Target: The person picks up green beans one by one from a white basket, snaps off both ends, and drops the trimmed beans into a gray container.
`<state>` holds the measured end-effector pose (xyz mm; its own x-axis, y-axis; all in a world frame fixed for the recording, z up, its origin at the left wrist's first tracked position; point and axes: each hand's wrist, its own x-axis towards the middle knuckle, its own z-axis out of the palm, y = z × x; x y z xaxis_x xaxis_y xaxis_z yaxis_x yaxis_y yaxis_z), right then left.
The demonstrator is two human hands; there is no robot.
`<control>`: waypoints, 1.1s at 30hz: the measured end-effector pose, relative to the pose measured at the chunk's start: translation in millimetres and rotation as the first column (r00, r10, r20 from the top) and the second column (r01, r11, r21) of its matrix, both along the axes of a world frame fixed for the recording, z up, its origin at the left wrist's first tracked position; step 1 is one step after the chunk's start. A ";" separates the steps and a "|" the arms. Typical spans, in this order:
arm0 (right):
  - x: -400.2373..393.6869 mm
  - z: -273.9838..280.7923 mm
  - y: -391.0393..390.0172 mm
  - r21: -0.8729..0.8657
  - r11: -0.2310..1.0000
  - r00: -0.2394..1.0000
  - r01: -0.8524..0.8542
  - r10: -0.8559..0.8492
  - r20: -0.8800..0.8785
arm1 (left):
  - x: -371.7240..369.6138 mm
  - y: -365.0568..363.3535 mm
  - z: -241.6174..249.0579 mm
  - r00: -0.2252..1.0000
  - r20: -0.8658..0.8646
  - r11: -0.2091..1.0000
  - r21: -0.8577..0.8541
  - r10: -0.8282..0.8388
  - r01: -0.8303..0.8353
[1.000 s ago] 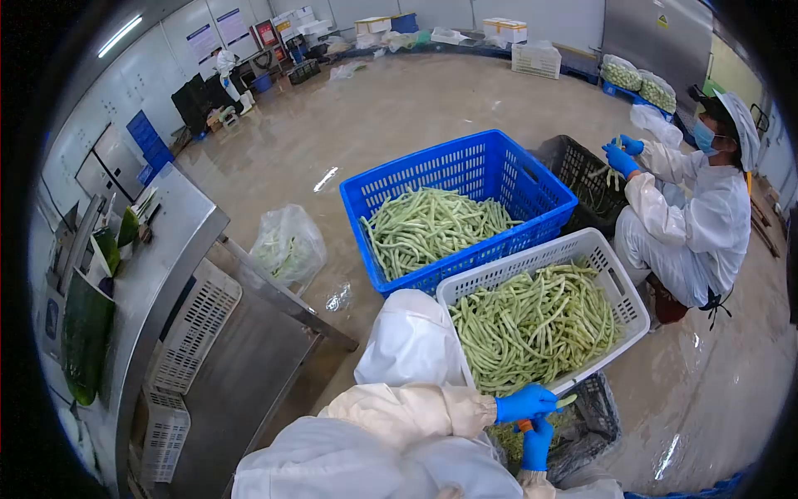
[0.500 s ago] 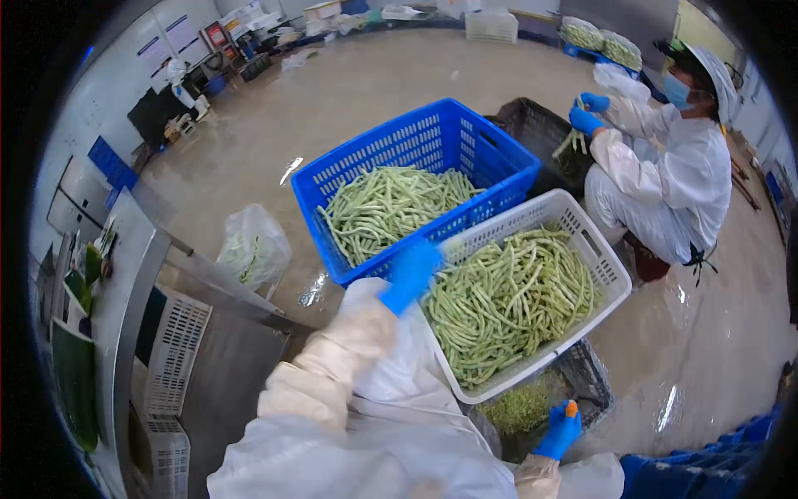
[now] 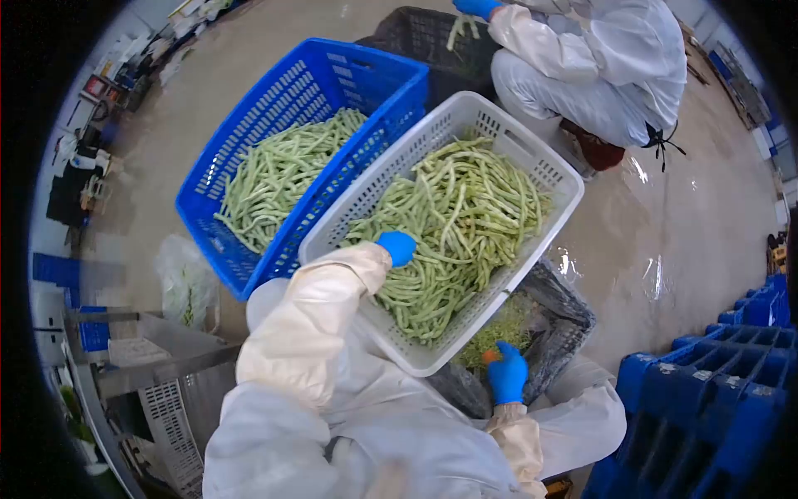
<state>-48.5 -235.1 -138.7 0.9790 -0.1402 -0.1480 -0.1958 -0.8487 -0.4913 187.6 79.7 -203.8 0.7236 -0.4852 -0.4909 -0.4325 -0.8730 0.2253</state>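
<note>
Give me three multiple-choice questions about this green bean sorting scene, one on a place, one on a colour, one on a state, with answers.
1. Where is the left hand?
A. in the white crate of green beans
B. in the blue crate
C. on the floor

2. What colour are the gloves on both hands?
A. white
B. blue
C. green

3. What is the state of the right hand?
A. flat and empty
B. closed around a small orange-tipped object
C. gripping a crate rim

Answers:
1. A: the left hand rests on the green beans inside the white crate.
2. B: both gloves show bright blue.
3. B: its fingers curl around an orange tip above the black crate.
</note>
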 end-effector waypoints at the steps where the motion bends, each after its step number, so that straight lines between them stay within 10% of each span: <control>1: 1.4 -0.1 3.9 -0.011 1.000 1.000 0.012 -0.012 -0.005 | -3.8 -12.8 -17.0 1.000 -0.005 1.000 -0.011 -0.012 0.012; 6: 7.3 5.7 15.8 0.202 0.979 0.995 -0.022 0.041 -0.090 | -18.8 -82.4 -67.6 0.895 0.440 0.998 -0.045 0.068 -0.054; 11: 6.9 11.9 18.1 0.302 0.953 0.992 0.001 0.037 -0.120 | -39.1 -99.4 -77.2 0.898 0.440 0.999 0.037 0.003 -0.021; 15: 13.1 20.5 21.0 0.303 0.952 0.997 0.042 -0.021 -0.073 | -37.6 -71.3 -45.4 0.912 0.331 0.954 -0.250 0.243 -0.164; 17: 16.3 26.3 23.6 0.427 0.900 0.995 0.091 -0.104 0.008 | -33.9 -62.7 2.3 0.559 -0.580 0.235 -0.539 0.593 -0.809; 19: 20.0 41.2 26.4 0.500 0.859 0.989 0.105 -0.144 0.039 | -49.5 -65.6 75.4 0.344 -0.925 -0.185 -0.371 0.163 -0.910; 22: 19.4 58.9 35.7 0.714 0.698 0.966 0.059 -0.221 0.136 | -90.7 -88.2 133.8 0.359 -0.933 -0.280 -0.336 -0.035 -0.899; 33: -8.2 72.0 32.2 0.905 0.425 0.995 0.000 -0.091 0.043 | -173.0 -153.8 168.8 0.447 -0.888 -0.346 -0.455 0.108 -0.820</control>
